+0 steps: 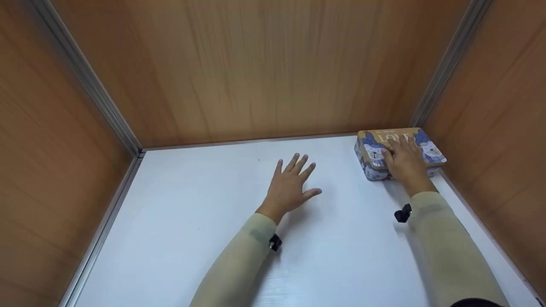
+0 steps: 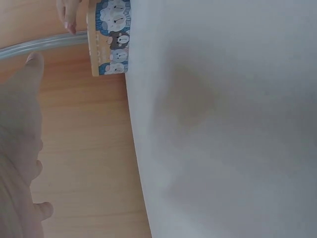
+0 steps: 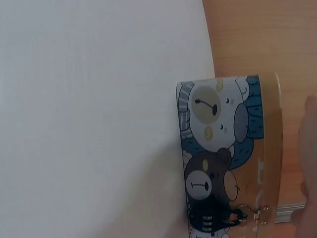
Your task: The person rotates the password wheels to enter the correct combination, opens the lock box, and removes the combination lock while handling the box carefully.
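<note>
A rectangular tin box (image 1: 371, 161) with cartoon bears and a yellow lid sits at the table's back right corner. In the right wrist view, the tin box (image 3: 223, 119) shows a black combination padlock (image 3: 208, 218) on its front clasp. My right hand (image 1: 407, 162) is over the lid, fingers extended; a small gap shows between hand and lid in the right wrist view. Left of the box, my left hand (image 1: 286, 189) hovers above the white table with its fingers spread, holding nothing. The left wrist view shows the left hand (image 2: 20, 134) at its edge.
The white table (image 1: 183, 213) is enclosed by a wooden back panel (image 1: 273, 68), a left panel (image 1: 55, 149) and a right panel (image 1: 499, 140), with grey metal strips at the corners. The box stands close to the back and right panels.
</note>
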